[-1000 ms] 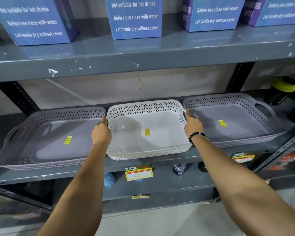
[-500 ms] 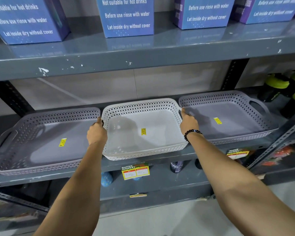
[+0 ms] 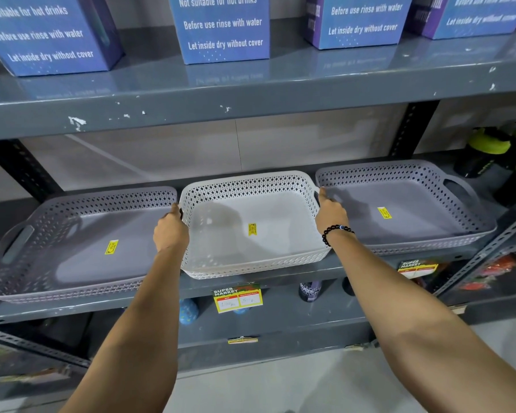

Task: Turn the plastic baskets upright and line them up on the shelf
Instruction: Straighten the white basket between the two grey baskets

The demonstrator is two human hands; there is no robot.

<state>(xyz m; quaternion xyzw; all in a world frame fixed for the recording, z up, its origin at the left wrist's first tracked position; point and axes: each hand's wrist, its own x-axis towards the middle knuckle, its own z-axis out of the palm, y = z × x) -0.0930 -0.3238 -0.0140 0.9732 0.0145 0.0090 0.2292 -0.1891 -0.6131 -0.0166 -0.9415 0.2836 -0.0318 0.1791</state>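
I have both hands on the white basket [image 3: 252, 225], which sits upright in the middle of the grey shelf [image 3: 280, 286], between two lilac baskets. My left hand [image 3: 171, 231] is curled around its left handle and my right hand [image 3: 331, 211] rests on its right handle, fingers folded over the rim; so each grip is closed on that basket, though the fingertips themselves are hidden on the far side of the handles.

All three baskets stand open side up. The left lilac basket [image 3: 72, 245] lies just beside the white one, their rims close to touching at my left hand. The right lilac basket [image 3: 405, 207] sits farther back on the shelf and is angled a little, its left corner right by my right hand. The white basket's near edge overhangs the shelf lip slightly, above the yellow price tag [image 3: 237, 298].

I judge the turning-over step finished and the lining-up step in hand. The next move, as I read it, calls for squaring the white basket with its neighbours: a small, level push toward the back, both hands together so it does not twist, keeping its corners from riding over the adjoining rims. After that the right basket probably wants straightening.
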